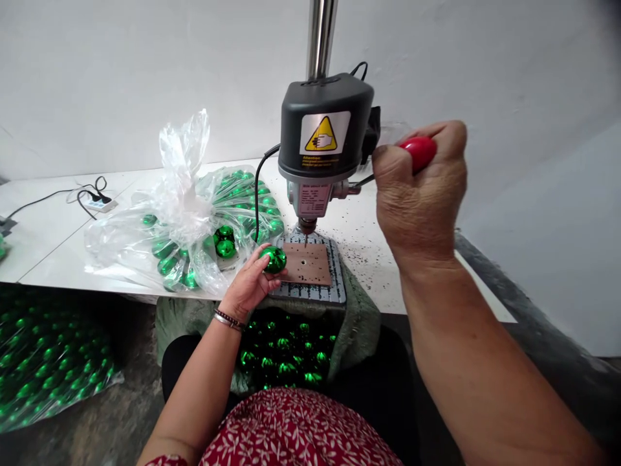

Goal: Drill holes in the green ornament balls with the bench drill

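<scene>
A shiny green ball rests in the fingers of my left hand, at the left edge of the drill press base. Raised on the right, my right hand is closed around the red knob of the drill press lever. The black drill press head bears a yellow warning label. Its thin drill bit points down above a brown board with a small hole in it. Ball and bit are apart.
Clear plastic bags of green balls lie on the white table at left. An open green sack below the table edge holds more balls. Another filled bag is on the floor. Dark chips surround the base; a power strip lies far left.
</scene>
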`<state>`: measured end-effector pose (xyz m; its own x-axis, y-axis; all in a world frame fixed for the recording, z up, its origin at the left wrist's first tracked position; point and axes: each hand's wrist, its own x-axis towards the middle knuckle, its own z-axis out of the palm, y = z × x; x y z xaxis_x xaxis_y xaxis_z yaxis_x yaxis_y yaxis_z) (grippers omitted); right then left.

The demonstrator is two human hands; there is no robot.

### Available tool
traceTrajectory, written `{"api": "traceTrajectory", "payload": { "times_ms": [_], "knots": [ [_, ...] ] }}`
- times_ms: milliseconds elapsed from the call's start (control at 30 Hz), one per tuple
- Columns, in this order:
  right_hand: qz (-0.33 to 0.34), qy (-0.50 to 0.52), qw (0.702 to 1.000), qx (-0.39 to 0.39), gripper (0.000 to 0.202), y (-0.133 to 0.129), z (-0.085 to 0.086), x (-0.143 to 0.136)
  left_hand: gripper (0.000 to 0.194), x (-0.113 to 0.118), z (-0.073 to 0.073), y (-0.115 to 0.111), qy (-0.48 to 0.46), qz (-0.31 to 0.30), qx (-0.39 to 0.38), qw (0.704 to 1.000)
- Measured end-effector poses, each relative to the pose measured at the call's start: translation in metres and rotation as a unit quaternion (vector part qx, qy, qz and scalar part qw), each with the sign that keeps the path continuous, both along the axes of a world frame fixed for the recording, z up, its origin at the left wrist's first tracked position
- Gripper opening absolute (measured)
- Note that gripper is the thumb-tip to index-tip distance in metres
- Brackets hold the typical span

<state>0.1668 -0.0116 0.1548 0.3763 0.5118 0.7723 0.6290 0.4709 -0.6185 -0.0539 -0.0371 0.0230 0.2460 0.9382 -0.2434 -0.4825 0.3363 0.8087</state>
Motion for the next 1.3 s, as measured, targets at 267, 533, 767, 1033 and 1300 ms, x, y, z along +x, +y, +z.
{"api": "traceTrajectory", "payload": {
  "times_ms": [267,533,767,1033,1300],
  "knots": [
    [0.003,0.018,1.0,-0.012,0.019,-0.001,0.002,-0.002,0.059,0.011,-0.001,0.016,0.112,0.036,0.033,0.993],
    [0.034,0.01,0.999,-0.013,0.019,-0.003,0.003,-0.001,0.047,0.03,-0.007,0.038,0.377,0.026,0.15,0.914],
    [0.027,0.01,0.999,-0.042,0.018,-0.006,0.007,-0.001,0.043,0.039,-0.002,0.044,0.448,0.007,0.146,0.882],
    [0.027,0.01,0.998,-0.062,0.016,-0.009,0.01,-0.002,0.045,0.042,-0.004,0.049,0.45,0.018,0.146,0.881],
    [0.026,0.02,0.998,-0.057,0.015,-0.01,0.01,-0.003,0.045,0.052,0.009,0.049,0.543,-0.039,0.221,0.809]
  ]
}}
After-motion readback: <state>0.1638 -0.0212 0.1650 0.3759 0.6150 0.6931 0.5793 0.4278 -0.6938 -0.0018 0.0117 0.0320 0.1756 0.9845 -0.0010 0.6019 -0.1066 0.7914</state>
